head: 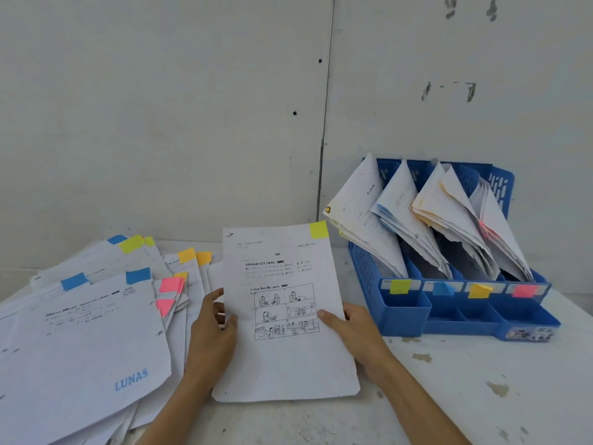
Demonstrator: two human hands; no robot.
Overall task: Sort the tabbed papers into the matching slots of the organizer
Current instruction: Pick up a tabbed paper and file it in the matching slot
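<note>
Left hand (211,330): fingers (231,320) pinch yellow-tabbed sheet (285,358), nine o'clock edge.
Right hand (354,332): fingers (324,315) pinch three o'clock edge.

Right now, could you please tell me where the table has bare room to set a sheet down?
The widest bare patch of table lies in front of the blue organizer, right of the right hand. A narrower strip runs along the near edge, below the held sheet. The left side is crowded with the pile of tabbed papers.
</note>
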